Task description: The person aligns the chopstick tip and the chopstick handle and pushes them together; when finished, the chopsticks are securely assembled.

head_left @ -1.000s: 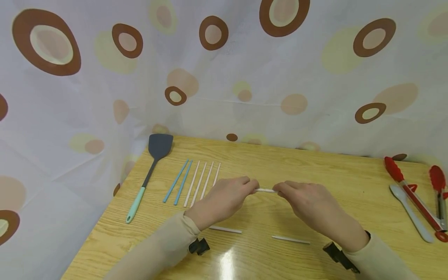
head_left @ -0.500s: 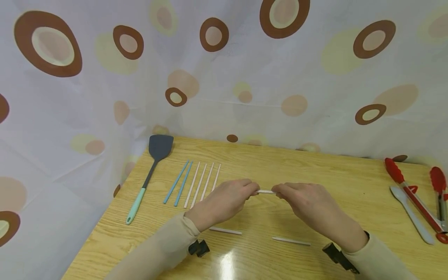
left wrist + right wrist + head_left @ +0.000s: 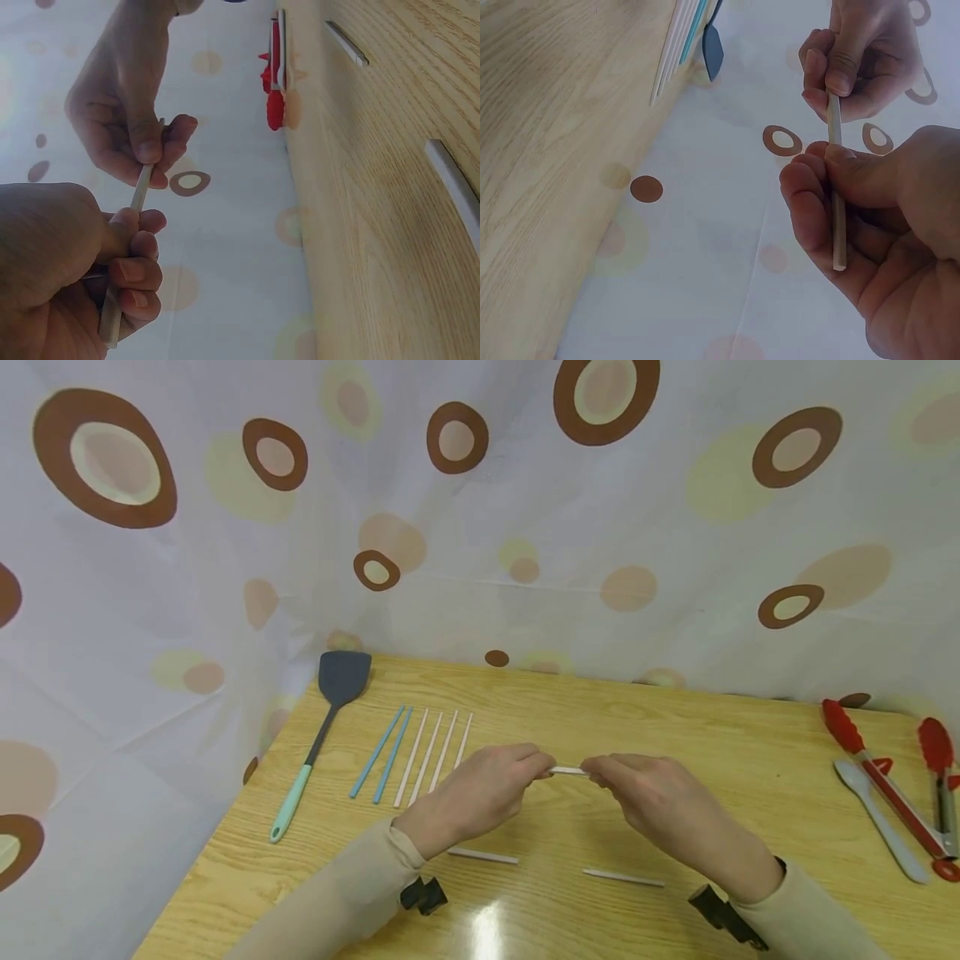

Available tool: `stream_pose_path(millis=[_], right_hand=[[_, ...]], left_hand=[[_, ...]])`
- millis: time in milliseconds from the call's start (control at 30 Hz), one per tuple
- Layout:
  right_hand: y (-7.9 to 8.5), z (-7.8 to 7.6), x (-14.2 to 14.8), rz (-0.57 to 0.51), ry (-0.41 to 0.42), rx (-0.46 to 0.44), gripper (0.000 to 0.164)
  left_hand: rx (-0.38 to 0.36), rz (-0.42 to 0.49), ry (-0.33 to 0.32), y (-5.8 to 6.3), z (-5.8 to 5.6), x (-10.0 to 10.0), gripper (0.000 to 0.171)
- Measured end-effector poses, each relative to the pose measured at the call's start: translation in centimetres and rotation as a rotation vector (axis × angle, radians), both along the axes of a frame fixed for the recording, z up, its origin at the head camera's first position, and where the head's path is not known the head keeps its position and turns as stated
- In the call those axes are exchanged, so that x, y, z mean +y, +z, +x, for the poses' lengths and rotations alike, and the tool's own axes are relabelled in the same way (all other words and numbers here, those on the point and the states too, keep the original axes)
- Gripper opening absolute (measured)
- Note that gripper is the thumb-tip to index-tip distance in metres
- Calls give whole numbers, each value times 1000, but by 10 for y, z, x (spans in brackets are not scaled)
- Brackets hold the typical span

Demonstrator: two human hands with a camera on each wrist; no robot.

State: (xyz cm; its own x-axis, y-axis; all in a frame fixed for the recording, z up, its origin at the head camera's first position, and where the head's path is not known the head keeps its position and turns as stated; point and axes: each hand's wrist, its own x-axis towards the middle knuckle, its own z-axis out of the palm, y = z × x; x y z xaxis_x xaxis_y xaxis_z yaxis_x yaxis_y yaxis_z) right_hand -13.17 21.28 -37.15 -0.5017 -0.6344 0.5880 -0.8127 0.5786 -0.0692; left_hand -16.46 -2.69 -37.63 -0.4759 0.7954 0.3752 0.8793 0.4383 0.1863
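Both hands hold one thin white chopstick (image 3: 568,770) level above the table, and a short stretch of it shows between them. My left hand (image 3: 480,785) pinches its left part with thumb and curled fingers; in the left wrist view the chopstick's end pokes out below those fingers. The right hand (image 3: 660,797) grips the other part, thumb on top, and the right wrist view shows that end (image 3: 838,251) lying along the fingers. On the table below lie two short white stick pieces, one by the left wrist (image 3: 483,856), the other piece (image 3: 624,877) between the forearms.
To the left lie a dark spatula (image 3: 343,681) with a mint handle, two blue chopsticks (image 3: 392,756) and several pale chopsticks (image 3: 427,760), partly behind the left hand. Red-tipped tongs (image 3: 843,727), a second pair of tongs (image 3: 937,747) and a grey spoon (image 3: 877,814) lie far right.
The hands keep almost the same place and grip on the chopstick. Slightly less of it shows between them than a second ago. Things on the table have not moved.
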Motion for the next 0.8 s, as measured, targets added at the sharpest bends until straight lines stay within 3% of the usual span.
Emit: stream_pose_path(millis=[67, 200, 567, 800], right_hand=[[0, 0, 0, 0, 3, -6, 6], [1, 1, -1, -5, 3, -5, 44], [-3, 4, -2, -5, 9, 5, 47], [-2, 4, -2, 58, -14, 38, 53]], left_hand=[[0, 5, -2, 0, 1, 0, 20], [-8, 20, -11, 1, 2, 0, 22], [-9, 43, -32, 0, 2, 1, 22], [-23, -4, 17, 0, 2, 1, 18]])
